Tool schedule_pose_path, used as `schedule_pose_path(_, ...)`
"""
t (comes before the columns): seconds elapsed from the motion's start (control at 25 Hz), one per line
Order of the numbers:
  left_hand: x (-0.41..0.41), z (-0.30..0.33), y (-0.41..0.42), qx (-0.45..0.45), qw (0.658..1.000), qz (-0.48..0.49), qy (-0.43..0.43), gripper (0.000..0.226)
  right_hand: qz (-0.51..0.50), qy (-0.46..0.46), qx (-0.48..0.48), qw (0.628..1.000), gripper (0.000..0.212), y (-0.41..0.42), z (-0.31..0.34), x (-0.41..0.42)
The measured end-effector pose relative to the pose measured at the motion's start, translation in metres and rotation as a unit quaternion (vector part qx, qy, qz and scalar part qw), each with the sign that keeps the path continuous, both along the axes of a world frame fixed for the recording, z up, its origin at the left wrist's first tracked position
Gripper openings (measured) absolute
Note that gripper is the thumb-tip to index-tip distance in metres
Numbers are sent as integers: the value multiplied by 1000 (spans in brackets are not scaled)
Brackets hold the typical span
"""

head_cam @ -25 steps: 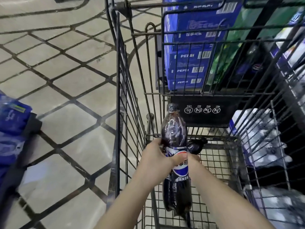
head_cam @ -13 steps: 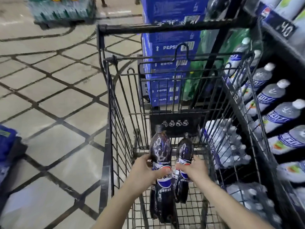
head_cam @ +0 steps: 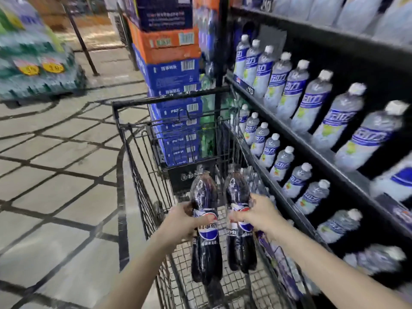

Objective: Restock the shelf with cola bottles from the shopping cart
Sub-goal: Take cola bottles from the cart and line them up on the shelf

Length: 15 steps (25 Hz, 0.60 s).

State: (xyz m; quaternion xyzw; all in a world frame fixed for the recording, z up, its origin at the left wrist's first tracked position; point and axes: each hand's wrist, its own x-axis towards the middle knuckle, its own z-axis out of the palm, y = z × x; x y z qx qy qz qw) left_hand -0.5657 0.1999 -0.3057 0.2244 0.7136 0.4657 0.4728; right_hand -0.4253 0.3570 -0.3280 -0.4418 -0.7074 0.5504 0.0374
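Left hand [head_cam: 181,221] curled round one upright Pepsi cola bottle [head_cam: 205,219] at its label; right hand [head_cam: 256,214] gripping second Pepsi bottle [head_cam: 238,217] alongside. Both over black wire shopping cart [head_cam: 124,134], beside shelf [head_cam: 312,143] of clear white-capped bottles [head_cam: 316,108].

Both cola bottles [head_cam: 204,219] [head_cam: 239,215] I've got are near-black w/ blue, white & red round-logo labels. Cart [head_cam: 169,101] is black wire; floor [head_cam: 55,175] pale grey tile w/ dark diamond lines. Shelf bottles [head_cam: 312,108] clear w/ blue-white labels & white caps; boxes [head_cam: 171,72] blue & orange.
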Motion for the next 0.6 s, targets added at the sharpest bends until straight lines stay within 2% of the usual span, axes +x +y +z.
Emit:
schedule_pose_path(0.08,25,25,-8,14,999,-31,2,39,-17,19,7,1000,51,-21,42,42)
schedule_pose_path(0.12,39,37,-10,19,999,-48,3,40,-31,30,14,999,41,-29,57,64)
schedule_pose_path(0.24,74,61,-10,39,994,-101,2,52,-70,49,47,995,33,-44,85,123)
schedule_pose_path(0.4,136,93,-1,60,981,-184,10,37,-167,42,49,984,47,-68,107,208)
schedule_pose_path(0.6,218,111,10,71,953,-293,3,32,-262,61,77,960,32,-111,139,309)
